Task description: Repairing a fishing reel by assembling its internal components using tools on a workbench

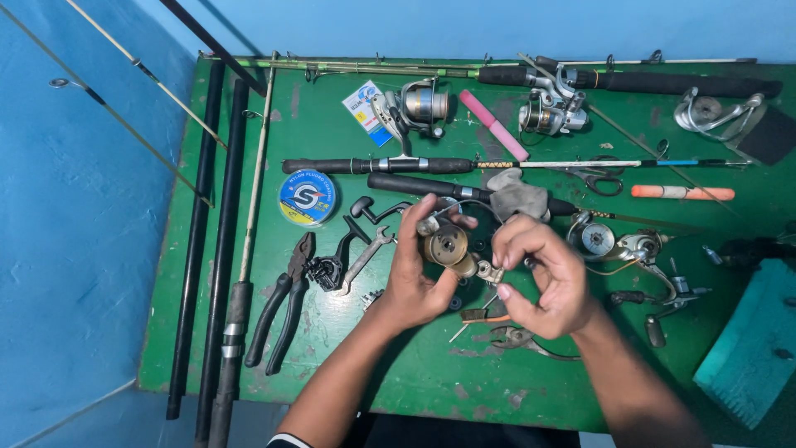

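Green table (414, 382) against a blue wall: left hand (414, 274) grips a brass reel spool (446, 245) above it; right hand (543, 278) fingers pinch what seems a small metal part (491, 273) beside the spool.

I can't see how my left hand (414, 278) grips the brass-coloured reel spool (445, 245); its palm hides the spool's back. My right hand (543, 278) pinches a small metal part (489, 272), too tiny and too covered by fingers to identify. Beneath both hands, a brush (481, 314) and grey pliers (518, 338) show only partly. The teal foam block (750, 344) runs off the right edge, the dark rods (199, 249) off the bottom. The loose bits (373, 297) beside my left wrist are too small to tell.
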